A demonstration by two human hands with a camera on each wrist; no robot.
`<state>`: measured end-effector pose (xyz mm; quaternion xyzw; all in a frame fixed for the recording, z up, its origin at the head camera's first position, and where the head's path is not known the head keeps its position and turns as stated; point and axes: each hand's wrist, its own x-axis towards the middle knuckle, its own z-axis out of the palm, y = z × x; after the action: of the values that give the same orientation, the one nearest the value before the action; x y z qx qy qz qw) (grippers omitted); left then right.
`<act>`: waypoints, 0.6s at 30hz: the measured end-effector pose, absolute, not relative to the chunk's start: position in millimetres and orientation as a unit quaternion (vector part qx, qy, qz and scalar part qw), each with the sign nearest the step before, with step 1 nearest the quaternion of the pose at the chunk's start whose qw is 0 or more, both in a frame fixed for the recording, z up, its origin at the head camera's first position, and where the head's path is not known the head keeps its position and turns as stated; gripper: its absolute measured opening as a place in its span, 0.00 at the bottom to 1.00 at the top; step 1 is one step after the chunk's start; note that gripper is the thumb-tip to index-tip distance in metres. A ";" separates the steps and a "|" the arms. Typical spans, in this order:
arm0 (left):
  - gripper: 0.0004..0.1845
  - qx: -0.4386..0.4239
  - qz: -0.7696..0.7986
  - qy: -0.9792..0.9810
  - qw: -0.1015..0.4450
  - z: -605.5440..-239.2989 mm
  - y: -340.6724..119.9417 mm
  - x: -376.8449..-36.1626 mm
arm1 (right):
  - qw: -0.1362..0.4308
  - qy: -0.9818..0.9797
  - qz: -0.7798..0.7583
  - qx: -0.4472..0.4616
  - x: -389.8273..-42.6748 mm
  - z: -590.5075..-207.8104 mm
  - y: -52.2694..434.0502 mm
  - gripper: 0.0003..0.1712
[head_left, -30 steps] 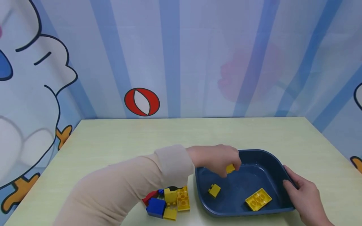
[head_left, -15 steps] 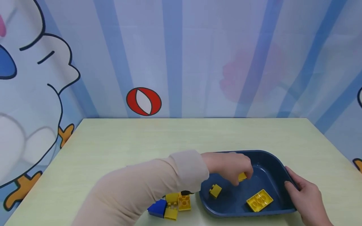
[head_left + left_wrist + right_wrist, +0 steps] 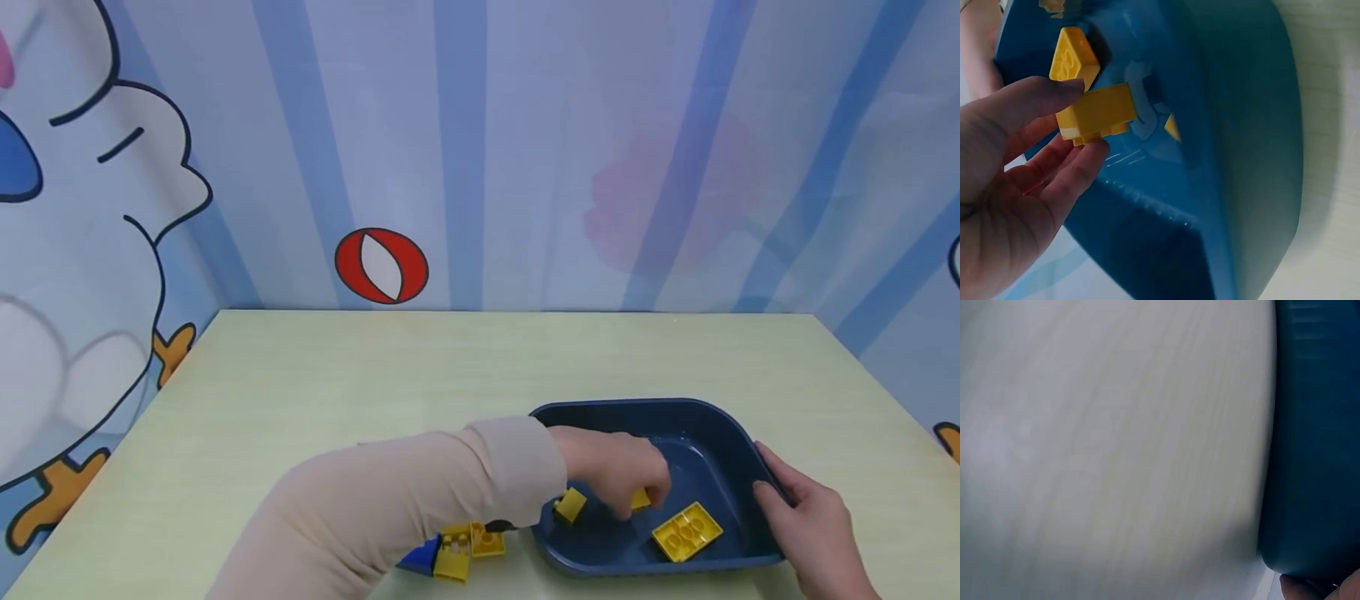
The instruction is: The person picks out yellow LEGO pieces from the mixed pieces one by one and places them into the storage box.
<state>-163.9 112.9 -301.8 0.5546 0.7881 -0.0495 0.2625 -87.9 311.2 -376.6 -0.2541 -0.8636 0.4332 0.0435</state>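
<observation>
My left hand point(image 3: 622, 473) reaches down into a dark blue plastic tray point(image 3: 697, 458). Between its thumb and fingers it pinches a yellow toy building block point(image 3: 1100, 111), studs facing the fingers in the left wrist view. On the tray floor lie a larger yellow block point(image 3: 687, 532), hollow side up, and a small yellow block point(image 3: 570, 506) near the left wall. With thumb and fingers, my right hand point(image 3: 810, 521) grips the tray's right rim. Only its fingertips point(image 3: 1297, 589) show in the right wrist view, beside the tray wall.
Left of the tray, partly hidden by the left sleeve point(image 3: 405, 492), is a pile including a blue block point(image 3: 422, 557) and yellow blocks point(image 3: 452, 567). The pale tabletop point(image 3: 450, 358) ends at a blue-striped backdrop point(image 3: 510, 167).
The left hand has moved right and then down deeper into the tray, carrying the yellow block. The right hand keeps its grip on the rim; the sleeve covers more of the pile.
</observation>
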 end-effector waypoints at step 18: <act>0.16 0.558 -0.014 0.770 0.308 -363.6 135.1 -188.9 | 0.045 -0.863 0.433 -0.255 -88.0 -375.9 310.4 0.29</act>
<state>-188.9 135.1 -363.6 0.5578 0.7704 -0.0141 0.3084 -88.0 310.4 -375.9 -0.2551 -0.8632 0.4334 0.0446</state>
